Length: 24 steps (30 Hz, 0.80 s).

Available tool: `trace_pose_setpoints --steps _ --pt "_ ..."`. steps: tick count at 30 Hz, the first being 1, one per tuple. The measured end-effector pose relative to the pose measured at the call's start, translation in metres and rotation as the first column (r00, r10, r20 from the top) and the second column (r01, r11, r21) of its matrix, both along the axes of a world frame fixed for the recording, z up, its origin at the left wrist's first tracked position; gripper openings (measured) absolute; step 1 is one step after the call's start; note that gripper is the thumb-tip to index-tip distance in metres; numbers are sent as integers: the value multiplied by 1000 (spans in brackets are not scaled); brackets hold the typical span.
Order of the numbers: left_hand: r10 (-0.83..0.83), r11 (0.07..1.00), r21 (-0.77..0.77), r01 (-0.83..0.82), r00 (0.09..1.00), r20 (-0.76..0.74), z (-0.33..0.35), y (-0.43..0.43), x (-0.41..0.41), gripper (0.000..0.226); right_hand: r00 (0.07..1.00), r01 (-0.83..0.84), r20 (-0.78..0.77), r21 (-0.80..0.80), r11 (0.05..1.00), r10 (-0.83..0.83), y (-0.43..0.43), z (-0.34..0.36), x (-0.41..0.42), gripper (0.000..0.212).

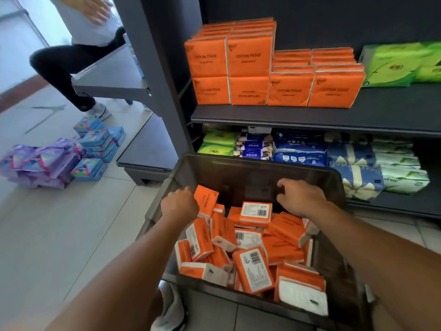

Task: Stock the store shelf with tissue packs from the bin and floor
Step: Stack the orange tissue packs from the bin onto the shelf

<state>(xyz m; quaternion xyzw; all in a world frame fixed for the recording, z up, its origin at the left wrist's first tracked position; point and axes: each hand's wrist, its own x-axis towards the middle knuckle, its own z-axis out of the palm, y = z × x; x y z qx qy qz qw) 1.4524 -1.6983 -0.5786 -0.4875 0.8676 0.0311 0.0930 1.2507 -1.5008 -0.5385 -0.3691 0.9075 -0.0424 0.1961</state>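
Observation:
A dark grey bin (pixel 257 170) stands on the floor below me, holding several loose orange tissue packs (pixel 253 271). My left hand (pixel 180 203) grips one orange pack (pixel 206 200) and holds it upright over the bin's left side. My right hand (pixel 298 197) hovers over the bin's far right part with loosely curled fingers and nothing in it. On the dark shelf (pixel 334 115) above, orange packs marked "COTTON TISSUE" (pixel 248 56) stand stacked in rows, two high at the left, one high to their right.
Green packs (pixel 401 65) lie at the shelf's right end. The lower shelf carries green, blue and white tissue packs (pixel 300 149). Purple and blue packs (pixel 59 158) are piled on the tiled floor at left. Another person (pixel 78 56) crouches by a neighbouring shelf unit (pixel 114 75).

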Motion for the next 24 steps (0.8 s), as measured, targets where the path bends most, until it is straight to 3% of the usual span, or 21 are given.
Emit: trace_pose_setpoints --steps 5,10,17,24 --pt "174 976 143 -162 982 -75 -52 -12 -6 21 995 -62 72 3 998 62 -13 -44 -4 42" --pt "238 948 241 -206 965 -108 -94 -20 -16 38 988 -40 151 -27 999 43 -28 -80 -8 41" --pt "301 937 214 -275 949 -98 -128 -22 -30 61 970 10 244 -76 997 9 -44 -126 9 39" --pt "516 832 374 -411 820 -247 -143 -16 -42 73 959 -8 282 -83 996 31 -50 -144 13 40"
